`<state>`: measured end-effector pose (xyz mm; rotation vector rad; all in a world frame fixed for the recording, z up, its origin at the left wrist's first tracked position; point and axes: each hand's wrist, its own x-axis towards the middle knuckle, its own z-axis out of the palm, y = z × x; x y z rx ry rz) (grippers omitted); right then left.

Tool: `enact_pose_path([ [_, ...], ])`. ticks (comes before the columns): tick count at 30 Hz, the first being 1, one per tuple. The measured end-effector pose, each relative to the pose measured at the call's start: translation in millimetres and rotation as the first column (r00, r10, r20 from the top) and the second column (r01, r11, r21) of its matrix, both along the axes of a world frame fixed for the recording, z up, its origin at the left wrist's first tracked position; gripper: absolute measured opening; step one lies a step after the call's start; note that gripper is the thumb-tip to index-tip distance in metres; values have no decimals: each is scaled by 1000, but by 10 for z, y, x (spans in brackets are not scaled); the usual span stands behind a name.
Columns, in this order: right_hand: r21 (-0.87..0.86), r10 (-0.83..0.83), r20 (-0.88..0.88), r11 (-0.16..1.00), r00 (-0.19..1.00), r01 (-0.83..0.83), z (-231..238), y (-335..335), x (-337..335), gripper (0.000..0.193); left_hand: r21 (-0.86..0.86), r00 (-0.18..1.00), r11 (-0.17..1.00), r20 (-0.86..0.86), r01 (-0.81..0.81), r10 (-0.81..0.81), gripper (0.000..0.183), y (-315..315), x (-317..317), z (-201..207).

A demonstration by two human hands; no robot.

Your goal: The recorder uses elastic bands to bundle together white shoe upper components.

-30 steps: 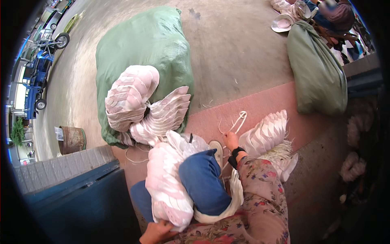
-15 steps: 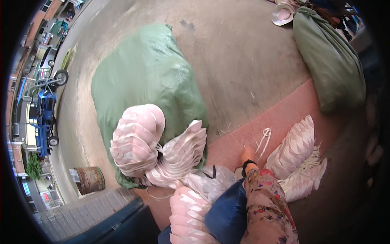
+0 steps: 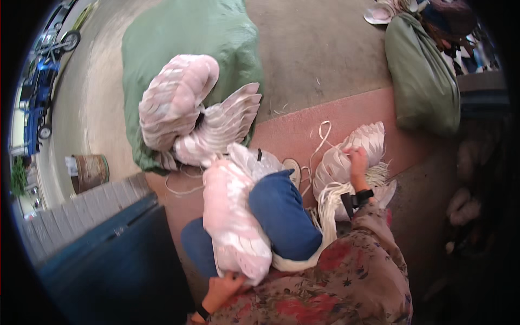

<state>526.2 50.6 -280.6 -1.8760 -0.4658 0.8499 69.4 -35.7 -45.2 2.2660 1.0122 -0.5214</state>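
Observation:
A bundle of overlapping pink-and-white curved pieces [image 3: 230, 211] lies lengthwise across my lap. My left hand [image 3: 223, 288] has its fingers curled at the near end of this bundle. On the right, a second bundle of the same pieces [image 3: 331, 162] rests low, and my right hand [image 3: 356, 161] reaches onto it with bent fingers gripping its upper side. Cream cords [image 3: 331, 203] hang in a thick hank below my right wrist. My knees in blue cloth [image 3: 281, 216] show beside the lap bundle.
A big green sack [image 3: 184, 32] stands ahead, with more pink-white bundles [image 3: 176, 103] against it. At the far right leans a dark green sack [image 3: 425, 81]. A rusty bucket [image 3: 90, 172] and a blue structure with a grey top [image 3: 86, 214] are at left.
My right hand has swung up from low near the floor onto the right bundle, and cream cords now hang by it. My left hand has come into view. The view has tilted downward.

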Motion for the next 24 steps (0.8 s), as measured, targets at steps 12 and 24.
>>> enact_pose_path([
  [12,137,705,493,515,509,-846,2203,-609,-1639,17,28,915,924,151,-382,374,47,-478,407,172],
  [24,-82,932,238,299,273,-951,2088,-982,-2363,44,-66,399,519,560,-852,726,31,-561,222,-47],
])
